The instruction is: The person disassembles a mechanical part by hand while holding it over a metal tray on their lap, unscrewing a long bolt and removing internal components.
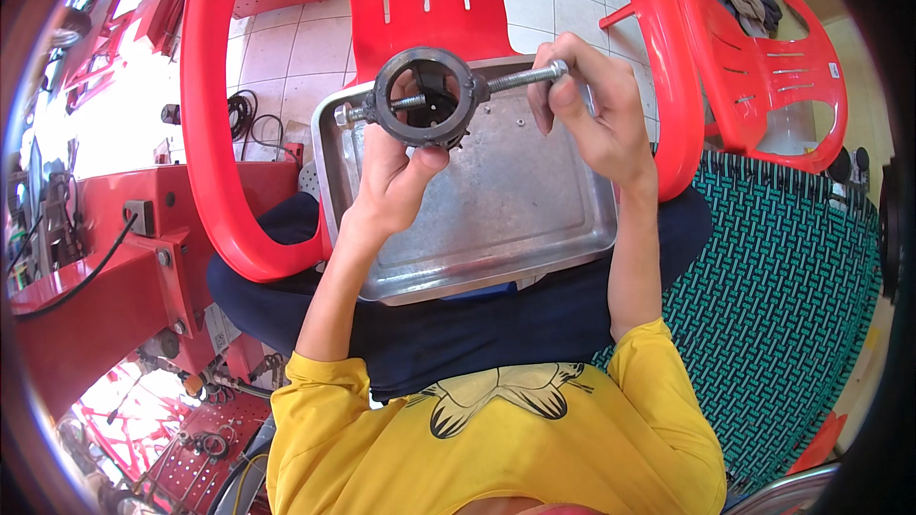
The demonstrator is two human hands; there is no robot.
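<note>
My left hand (396,172) grips a black ring-shaped part (425,95) from below, holding it above a shallow metal tray (534,219). A long threaded bolt (520,78) runs sideways through the ring, its nut end sticking out on the left. My right hand (587,105) pinches the bolt's right end between thumb and fingers. The tray rests on my lap, on dark trousers, and a few small parts lie in its far right corner.
A red plastic chair (224,133) stands in front of me and another red chair (763,76) to the right. A red metal machine frame (105,267) with cables is at my left. A teal woven seat (792,296) lies at my right.
</note>
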